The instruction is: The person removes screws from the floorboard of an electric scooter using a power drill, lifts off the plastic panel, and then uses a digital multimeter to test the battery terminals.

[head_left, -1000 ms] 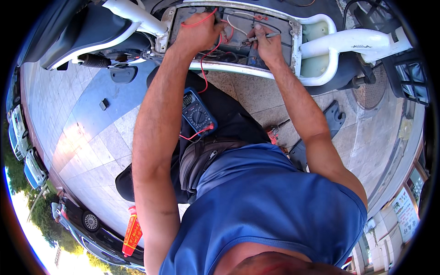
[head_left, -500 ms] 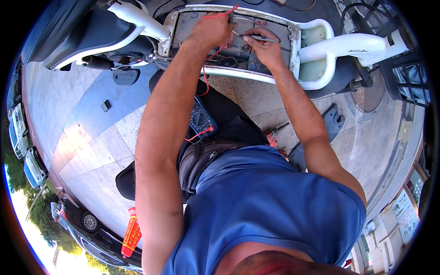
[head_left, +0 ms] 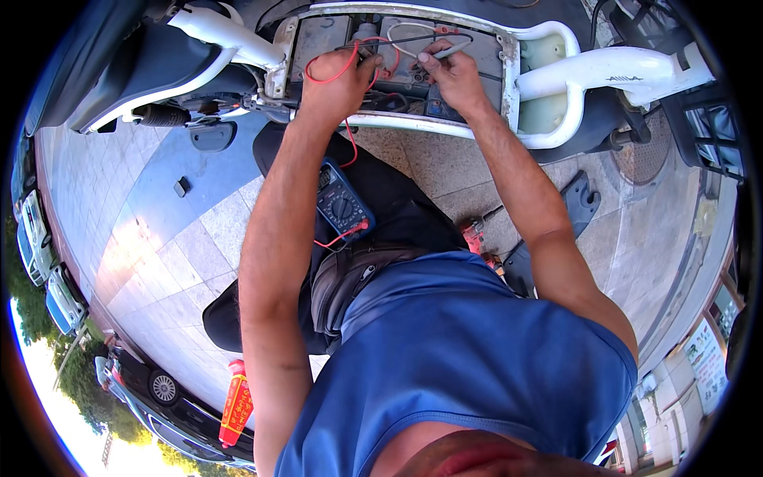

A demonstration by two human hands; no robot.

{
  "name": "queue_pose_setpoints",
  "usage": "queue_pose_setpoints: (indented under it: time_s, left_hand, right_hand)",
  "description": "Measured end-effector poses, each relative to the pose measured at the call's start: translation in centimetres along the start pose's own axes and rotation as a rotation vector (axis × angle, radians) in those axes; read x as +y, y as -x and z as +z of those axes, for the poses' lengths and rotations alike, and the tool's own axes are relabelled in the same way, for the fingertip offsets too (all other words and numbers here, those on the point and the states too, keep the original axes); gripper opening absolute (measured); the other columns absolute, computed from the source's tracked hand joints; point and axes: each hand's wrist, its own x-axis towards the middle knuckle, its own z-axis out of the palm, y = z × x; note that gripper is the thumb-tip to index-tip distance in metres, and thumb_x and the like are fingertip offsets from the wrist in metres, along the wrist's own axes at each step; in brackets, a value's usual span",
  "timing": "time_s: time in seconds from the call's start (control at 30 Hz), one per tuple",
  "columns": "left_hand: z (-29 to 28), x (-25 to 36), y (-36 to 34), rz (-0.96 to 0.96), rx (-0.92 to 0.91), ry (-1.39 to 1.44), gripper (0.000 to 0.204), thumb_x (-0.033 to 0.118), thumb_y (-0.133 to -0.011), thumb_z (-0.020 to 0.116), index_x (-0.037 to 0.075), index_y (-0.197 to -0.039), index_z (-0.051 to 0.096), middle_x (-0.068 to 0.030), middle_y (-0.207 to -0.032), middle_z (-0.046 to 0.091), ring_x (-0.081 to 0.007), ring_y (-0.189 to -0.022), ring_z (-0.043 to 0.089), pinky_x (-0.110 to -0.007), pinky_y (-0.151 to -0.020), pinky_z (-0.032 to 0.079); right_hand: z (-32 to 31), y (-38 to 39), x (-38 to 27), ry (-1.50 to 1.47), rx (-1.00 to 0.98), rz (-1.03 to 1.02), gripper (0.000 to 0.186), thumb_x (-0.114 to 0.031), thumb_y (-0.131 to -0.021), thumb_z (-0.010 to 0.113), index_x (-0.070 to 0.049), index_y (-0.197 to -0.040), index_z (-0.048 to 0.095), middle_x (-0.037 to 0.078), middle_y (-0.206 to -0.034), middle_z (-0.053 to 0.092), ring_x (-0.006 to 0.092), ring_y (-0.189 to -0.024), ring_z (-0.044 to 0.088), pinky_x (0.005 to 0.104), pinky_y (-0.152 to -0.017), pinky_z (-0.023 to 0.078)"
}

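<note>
My left hand (head_left: pixel 334 86) is closed over the left part of the open battery bay in a white-framed electric scooter (head_left: pixel 413 121). A red test lead (head_left: pixel 352 143) loops over that hand and its fingers pinch it; the tip is hidden. My right hand (head_left: pixel 459 81) grips a slim grey test probe (head_left: pixel 455 49) between thumb and fingers, near the bay's middle. A black lead curves from the probe toward the left hand. Grey battery blocks (head_left: pixel 322 40) and wiring lie beneath both hands. The blue multimeter (head_left: pixel 343 205) rests on my thigh, a red plug in it.
A red power tool (head_left: pixel 474 237) and a dark plastic panel (head_left: pixel 579 208) lie on the paving to the right. A small black block (head_left: pixel 182 187) sits on the paving at left. The scooter's dark seat (head_left: pixel 151 48) is at upper left, with parked cars (head_left: pixel 163 385) beyond.
My left hand has moved left and slightly nearer, uncovering more of the bay. My right hand has shifted a little left, its probe tilting. More of the multimeter shows.
</note>
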Motion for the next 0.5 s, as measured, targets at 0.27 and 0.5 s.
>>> queue_pose_setpoints:
  time_s: [0.27, 0.5]
  left_hand:
    - [-0.5, 1.2, -0.7, -0.065, 0.076, 0.014, 0.025, 0.027, -0.091, 0.068, 0.003, -0.090, 0.067, -0.0207, -0.077, 0.067, -0.0416, -0.073, 0.066, -0.048, -0.062, 0.052]
    - [-0.1, 0.6, -0.5, -0.023, 0.053, -0.038, 0.029, 0.031, -0.093, 0.068, 0.001, -0.094, 0.069, -0.0219, -0.077, 0.068, -0.0415, -0.073, 0.067, -0.048, -0.063, 0.052]
  right_hand:
    - [0.0, -0.1, 0.3, -0.006, 0.016, 0.026, 0.023, -0.026, -0.098, 0.068, -0.004, -0.099, 0.065, 0.000, -0.074, 0.061, 0.0080, -0.062, 0.056, 0.0253, -0.058, 0.047]
    - [0.0, -0.2, -0.5, -0.050, 0.027, 0.059, 0.019, -0.022, -0.097, 0.069, -0.004, -0.096, 0.065, -0.001, -0.071, 0.061, 0.0070, -0.063, 0.056, 0.0255, -0.058, 0.047]
